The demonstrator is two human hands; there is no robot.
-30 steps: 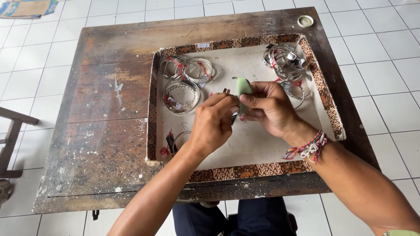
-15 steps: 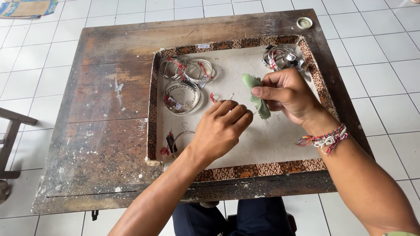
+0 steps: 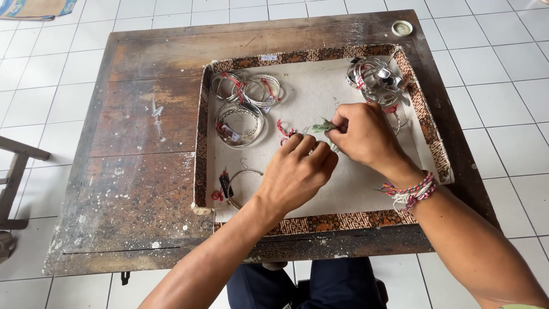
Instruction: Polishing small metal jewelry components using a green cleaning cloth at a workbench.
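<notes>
Compared with half a second earlier, the right hand is observed lower and closer to the left hand, and the green cloth, previously seen as a broad wad above the fingers, is now reduced to a small tuft showing at the right fingertips. The right fingers are closed in a pinch on this cloth; the left fingers are curled inward, knuckles up, with their tips just beside the cloth, and whether they grip anything cannot be told. Both hands are held over the middle of the tray, a shallow rectangular tray with a brown patterned border and a pale lining, set on a worn dark wooden table. Small white tags on red threads are noted on the silver bangles grouped at the tray's upper left. A further heap of bangles lies at the upper right, partly covered by the right hand. A single bangle with a dark tag lies at the lower left, partly hidden by the left wrist. A small white label is fixed to the far border. A round pale lid sits at the table's far right corner. What lies beneath the hands is not visible.
</notes>
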